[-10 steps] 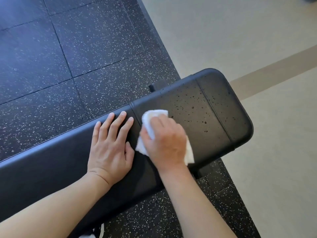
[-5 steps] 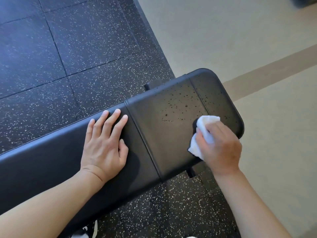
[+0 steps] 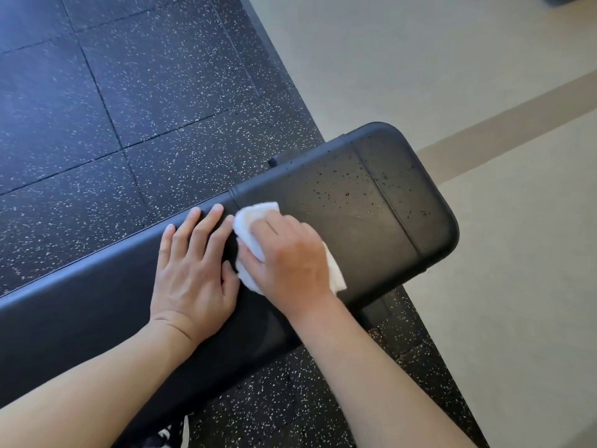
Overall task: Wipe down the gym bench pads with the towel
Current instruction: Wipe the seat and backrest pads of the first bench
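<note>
A black gym bench runs from lower left to right. Its short seat pad (image 3: 365, 218) at the right end carries water droplets on its far part. The long back pad (image 3: 80, 305) stretches to the left. My right hand (image 3: 287, 260) grips a crumpled white towel (image 3: 248, 218) and presses it on the seat pad's left end, by the gap between the pads. My left hand (image 3: 193, 273) rests flat on the long pad, fingers straight, right beside the towel.
Dark speckled rubber floor tiles (image 3: 129, 108) lie behind and under the bench. Beige smooth floor (image 3: 484, 318) with a tan stripe (image 3: 504, 130) spreads to the right. A shoe tip (image 3: 174, 434) shows below the bench at the bottom edge.
My right hand swept the towel from the seat pad's right end back to its left end, next to my left hand. My left hand stayed put on the long pad.
</note>
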